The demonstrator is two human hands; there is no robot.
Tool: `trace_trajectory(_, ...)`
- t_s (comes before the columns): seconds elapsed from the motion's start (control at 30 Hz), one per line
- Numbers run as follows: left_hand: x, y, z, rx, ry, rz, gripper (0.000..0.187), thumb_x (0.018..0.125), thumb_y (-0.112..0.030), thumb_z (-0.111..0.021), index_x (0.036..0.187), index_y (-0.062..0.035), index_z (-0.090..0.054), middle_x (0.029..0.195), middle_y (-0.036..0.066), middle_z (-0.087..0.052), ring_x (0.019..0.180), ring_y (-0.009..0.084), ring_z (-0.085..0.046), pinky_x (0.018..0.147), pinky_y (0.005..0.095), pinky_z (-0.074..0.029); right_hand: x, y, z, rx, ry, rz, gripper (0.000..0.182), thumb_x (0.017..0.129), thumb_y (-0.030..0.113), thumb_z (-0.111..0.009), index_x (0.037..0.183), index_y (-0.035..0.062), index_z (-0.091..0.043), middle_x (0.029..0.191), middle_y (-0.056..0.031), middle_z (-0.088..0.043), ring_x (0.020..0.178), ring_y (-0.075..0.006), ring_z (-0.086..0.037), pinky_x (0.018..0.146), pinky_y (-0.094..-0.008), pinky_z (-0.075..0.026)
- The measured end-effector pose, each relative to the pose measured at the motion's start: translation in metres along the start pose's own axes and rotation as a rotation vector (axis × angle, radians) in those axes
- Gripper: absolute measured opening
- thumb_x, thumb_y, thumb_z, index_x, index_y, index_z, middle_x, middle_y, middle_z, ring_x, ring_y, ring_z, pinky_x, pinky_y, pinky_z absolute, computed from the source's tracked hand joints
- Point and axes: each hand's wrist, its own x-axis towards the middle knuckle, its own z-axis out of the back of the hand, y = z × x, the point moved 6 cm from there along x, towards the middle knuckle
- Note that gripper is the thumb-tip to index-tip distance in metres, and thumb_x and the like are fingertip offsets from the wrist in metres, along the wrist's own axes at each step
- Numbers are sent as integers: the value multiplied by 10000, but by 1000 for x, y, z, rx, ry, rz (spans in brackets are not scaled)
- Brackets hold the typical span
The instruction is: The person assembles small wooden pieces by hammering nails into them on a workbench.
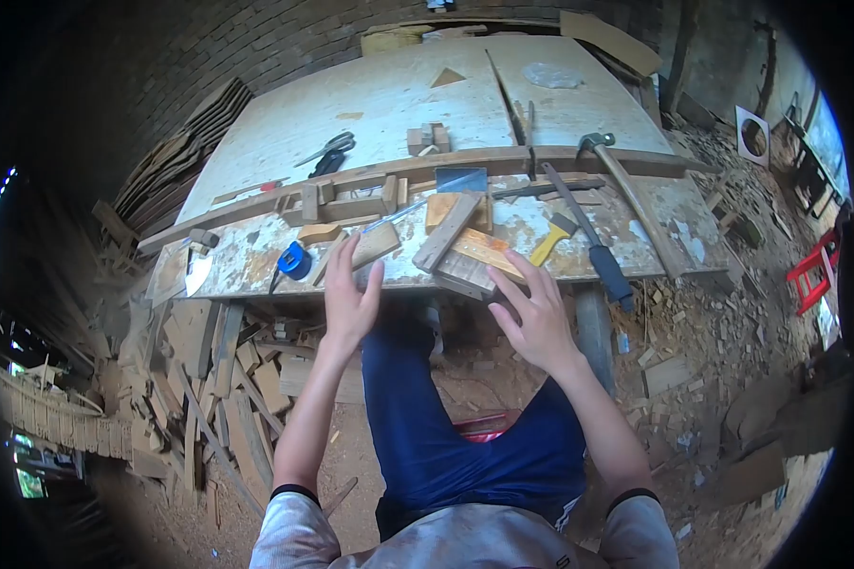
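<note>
My left hand (349,302) is raised at the front edge of the workbench, thumb and fingers apart, holding nothing. Close to its fingertips lies a flat wood offcut (377,243) on the bench. On the other side, my right hand (538,321) is also open, its fingertips right at the end of an orange-toned wood strip (489,251). A grey-brown wood piece (447,232) lies slantwise against that strip, and a wood block (465,275) shows below them at the bench edge. To the right of these is a yellow-handled brush (550,240).
A blue tape measure (295,261) sits on the left of the workbench (285,123). A hammer (636,204) and a long tool with a dark grip (609,270) lie on the right, handles past the edge. A long wood beam (484,156) crosses the bench. Scrap wood (242,417) covers the floor.
</note>
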Motion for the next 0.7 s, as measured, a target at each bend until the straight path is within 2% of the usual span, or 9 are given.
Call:
trace_trajectory(0.13, -14, -29, -7, -88, 88, -57, 581, 1027, -230, -721, 1517, 28, -545, 1487, 279, -597, 1397, 448, -581, 1187, 492, -452, 3, -11, 21, -32, -42, -108, 572, 1011, 264, -726, 1551, 123, -605, 1600, -212, -505, 1469, -415, -506, 1236, -507, -416)
trace_trajectory(0.23, -40, -51, -13, -138, 35, -62, 479, 1008, -165, -730, 1443, 4, -620, 1409, 249, -654, 1315, 426, -639, 1129, 483, -499, 11, -51, 66, -142, -232, -277, 513, 981, 187, -731, 1474, 84, -636, 1590, -236, -507, 1476, -432, -507, 1232, -520, -428)
trace_trajectory(0.33, -80, -62, -20, -329, -106, -45, 252, 957, -33, -728, 1204, 17, -740, 1125, 181, -766, 1075, 348, -729, 972, 407, -570, 7, -134, 118, -432, -350, -406, 493, 996, 223, -719, 1451, 53, -635, 1541, -244, -544, 1417, -445, -550, 1190, -528, -456)
trace_trajectory(0.37, -93, -62, -31, -376, -30, 11, 242, 1055, -115, -677, 1247, 21, -728, 1147, 150, -761, 1039, 246, -715, 979, 357, -550, 0, -169, 131, -503, -320, -473, 492, 1004, 266, -714, 1436, 41, -642, 1502, -239, -574, 1372, -430, -580, 1150, -524, -479)
trace_trajectory(0.43, -116, -57, -73, -839, 161, 427, 284, 1114, -154, -636, 1319, 31, -700, 1149, 131, -761, 1015, 186, -716, 941, 304, -554, -5, -202, 144, -575, -224, -577, 488, 1000, 334, -725, 1378, 31, -667, 1349, -239, -672, 1253, -437, -650, 1066, -516, -525)
trace_trajectory(0.5, -120, -55, -100, -1029, 261, 582, 348, 1152, -194, -598, 1401, 44, -648, 1163, 125, -759, 1003, 146, -712, 915, 286, -562, -4, -222, 146, -574, -121, -662, 479, 1001, 375, -724, 1327, 25, -687, 1274, -240, -711, 1197, -445, -679, 1018, -517, -546)
trace_trajectory(0.53, -116, -54, -112, -1116, 296, 631, 430, 1152, -217, -603, 1495, 37, -552, 1204, 131, -748, 1027, 146, -712, 893, 304, -573, -3, -218, 143, -603, -150, -606, 481, 1003, 420, -723, 1250, 8, -699, 1178, -261, -746, 1121, -474, -707, 965, -536, -558)
trace_trajectory(0.63, -103, -66, -119, -1115, 111, 670, 583, 1101, -275, -702, 1548, 11, -460, 1257, 112, -680, 1044, 134, -679, 902, 290, -541, 2, -218, 137, -516, -57, -743, 497, 1008, 439, -718, 1222, -9, -702, 1143, -275, -758, 1088, -481, -721, 945, -559, -556)
trace_trajectory(0.7, -87, -78, -100, -669, -89, 473, 831, 962, -294, -851, 1576, 15, -385, 1297, 140, -588, 1167, 223, -611, 1001, 377, -513, -2, -224, 139, -487, -86, -704, 504, 1013, 438, -715, 1230, -17, -699, 1112, -276, -765, 1069, -482, -729, 927, -558, -558)
